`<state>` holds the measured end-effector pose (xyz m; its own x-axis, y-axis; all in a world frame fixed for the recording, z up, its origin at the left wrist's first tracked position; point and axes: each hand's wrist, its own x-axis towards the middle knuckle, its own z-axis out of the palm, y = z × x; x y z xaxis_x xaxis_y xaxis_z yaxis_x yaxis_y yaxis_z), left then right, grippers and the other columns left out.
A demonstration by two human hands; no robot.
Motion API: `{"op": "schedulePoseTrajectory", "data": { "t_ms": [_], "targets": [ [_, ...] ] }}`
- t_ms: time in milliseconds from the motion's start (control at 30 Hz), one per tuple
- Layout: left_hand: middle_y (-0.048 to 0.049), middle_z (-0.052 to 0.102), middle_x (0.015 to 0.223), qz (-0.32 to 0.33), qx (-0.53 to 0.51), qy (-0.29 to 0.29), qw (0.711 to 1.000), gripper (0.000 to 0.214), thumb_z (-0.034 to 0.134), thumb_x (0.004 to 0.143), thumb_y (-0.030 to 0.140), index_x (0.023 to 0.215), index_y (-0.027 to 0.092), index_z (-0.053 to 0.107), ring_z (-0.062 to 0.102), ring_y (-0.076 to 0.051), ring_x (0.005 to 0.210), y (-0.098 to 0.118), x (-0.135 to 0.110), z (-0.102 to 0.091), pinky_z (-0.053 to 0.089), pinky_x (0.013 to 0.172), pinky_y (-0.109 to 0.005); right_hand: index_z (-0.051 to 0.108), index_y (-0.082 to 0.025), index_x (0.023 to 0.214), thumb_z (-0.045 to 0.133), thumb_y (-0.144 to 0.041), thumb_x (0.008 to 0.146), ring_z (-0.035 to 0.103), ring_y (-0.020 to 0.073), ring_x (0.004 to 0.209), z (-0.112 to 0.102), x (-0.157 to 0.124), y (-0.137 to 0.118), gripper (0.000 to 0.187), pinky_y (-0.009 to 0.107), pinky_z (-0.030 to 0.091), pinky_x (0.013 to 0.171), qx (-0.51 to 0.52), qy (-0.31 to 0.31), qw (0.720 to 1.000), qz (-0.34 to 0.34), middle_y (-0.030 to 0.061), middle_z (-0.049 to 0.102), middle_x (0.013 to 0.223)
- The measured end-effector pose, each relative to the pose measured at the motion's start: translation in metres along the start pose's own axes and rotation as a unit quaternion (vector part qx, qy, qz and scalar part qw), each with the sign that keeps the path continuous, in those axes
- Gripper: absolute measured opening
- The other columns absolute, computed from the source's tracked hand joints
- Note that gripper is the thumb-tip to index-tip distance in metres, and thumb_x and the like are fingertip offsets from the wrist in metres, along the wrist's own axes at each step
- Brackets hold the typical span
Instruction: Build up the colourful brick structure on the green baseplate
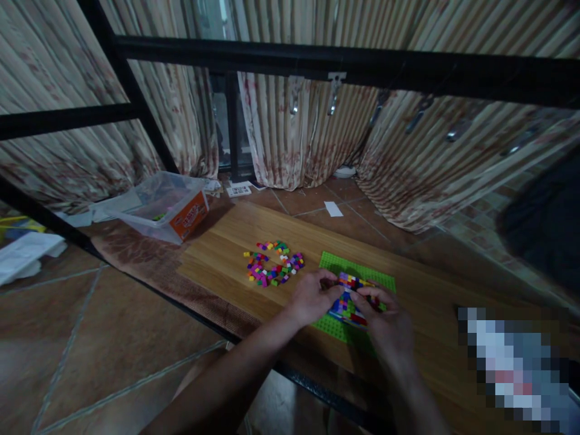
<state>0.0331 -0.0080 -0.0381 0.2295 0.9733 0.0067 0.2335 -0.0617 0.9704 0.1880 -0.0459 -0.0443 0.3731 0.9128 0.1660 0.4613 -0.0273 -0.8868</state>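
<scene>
A green studded baseplate (330,329) lies on the wooden board, bearing a block of many-coloured toy bricks (348,308). From the left, my left hand (313,296) reaches to the brick build, its thumb and index finger bent together at the build's upper part. Opposite it, my right hand (385,311) curls over the right side of the build, its fingertips close to those of the left. Whatever small piece sits between the fingertips is too small to make out. To the left of my hands lies a loose ring of small coloured bricks (260,272).
A clear plastic bin (149,205) with an orange label stands at the board's far left. Black metal bars (290,51) with hanging clips cross the view above the wooden board (217,284). Striped curtains (290,133) hang behind. A blurred-out patch (512,368) covers the right end.
</scene>
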Motion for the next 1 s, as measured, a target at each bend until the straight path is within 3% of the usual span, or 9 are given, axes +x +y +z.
{"op": "schedulePoseTrajectory", "data": {
  "t_ms": [133, 267, 367, 467, 600, 800, 1000],
  "targets": [
    [-0.0019, 0.07, 0.08, 0.005, 0.03, 0.028, 0.999, 0.017, 0.058, 0.078, 0.028, 0.088, 0.02, 0.069, 0.062, -0.015, 0.07, -0.002, 0.004, -0.009, 0.047, 0.064, -0.025, 0.07, -0.023, 0.074, 0.069, -0.048, 0.068, 0.057, 0.028, 0.106, -0.001, -0.001, -0.001, 0.026, 0.043, 0.041, 0.092, -0.008, 0.001, 1.0, -0.001, 0.0074, 0.063, 0.109],
    [-0.0035, 0.069, 0.08, 0.018, 0.119, 0.089, 0.989, 0.019, 0.051, 0.081, 0.021, 0.089, 0.019, 0.068, 0.063, -0.016, 0.072, -0.003, 0.016, -0.041, 0.048, 0.068, -0.026, 0.071, -0.023, 0.073, 0.068, -0.05, 0.068, 0.058, 0.028, 0.106, -0.001, -0.001, -0.002, 0.027, 0.041, 0.043, 0.088, -0.009, -0.004, 1.0, 0.01, 0.0076, 0.063, 0.11],
    [-0.0096, 0.07, 0.092, 0.0, 0.27, 0.168, 0.948, 0.022, 0.05, 0.08, 0.017, 0.092, 0.017, 0.069, 0.064, -0.022, 0.086, -0.007, 0.026, -0.078, 0.048, 0.078, -0.032, 0.071, -0.023, 0.072, 0.065, -0.051, 0.069, 0.056, 0.0284, 0.109, -0.001, 0.0, -0.001, 0.028, 0.042, 0.042, 0.091, -0.003, -0.002, 1.0, 0.013, 0.0077, 0.064, 0.109],
    [-0.0137, 0.068, 0.109, 0.01, 0.389, 0.183, 0.903, 0.037, 0.046, 0.078, 0.009, 0.107, 0.014, 0.067, 0.06, -0.025, 0.104, -0.013, 0.035, -0.111, 0.042, 0.095, -0.036, 0.072, -0.023, 0.075, 0.065, -0.051, 0.069, 0.058, 0.0285, 0.107, -0.001, 0.001, 0.0, 0.029, 0.042, 0.044, 0.089, 0.004, 0.0, 0.999, 0.033, 0.0081, 0.064, 0.112],
    [-0.015, 0.067, 0.113, 0.029, 0.422, 0.143, 0.895, 0.045, 0.045, 0.074, 0.005, 0.113, 0.012, 0.065, 0.06, -0.027, 0.105, -0.023, 0.043, -0.128, 0.038, 0.1, -0.038, 0.073, -0.024, 0.078, 0.065, -0.05, 0.07, 0.061, 0.0278, 0.102, -0.001, 0.001, 0.0, 0.028, 0.041, 0.047, 0.084, 0.019, -0.002, 0.998, 0.053, 0.0077, 0.064, 0.114],
    [-0.0095, 0.069, 0.11, 0.047, 0.417, 0.083, 0.904, 0.049, 0.052, 0.066, 0.004, 0.11, 0.018, 0.067, 0.059, -0.023, 0.106, -0.032, 0.049, -0.124, 0.039, 0.101, -0.034, 0.072, -0.023, 0.077, 0.066, -0.049, 0.069, 0.06, 0.0277, 0.103, -0.001, 0.003, 0.001, 0.028, 0.042, 0.046, 0.088, 0.029, 0.0, 0.999, 0.042, 0.0082, 0.065, 0.112],
    [-0.0073, 0.07, 0.08, 0.06, 0.388, 0.024, 0.919, 0.033, 0.053, 0.061, 0.006, 0.085, 0.019, 0.073, 0.064, -0.023, 0.077, -0.029, 0.04, -0.125, 0.05, 0.074, -0.032, 0.071, -0.024, 0.078, 0.065, -0.048, 0.071, 0.059, 0.0281, 0.105, -0.001, 0.002, 0.001, 0.026, 0.044, 0.043, 0.091, 0.021, -0.005, 0.999, 0.034, 0.0077, 0.065, 0.113]
  ]
}}
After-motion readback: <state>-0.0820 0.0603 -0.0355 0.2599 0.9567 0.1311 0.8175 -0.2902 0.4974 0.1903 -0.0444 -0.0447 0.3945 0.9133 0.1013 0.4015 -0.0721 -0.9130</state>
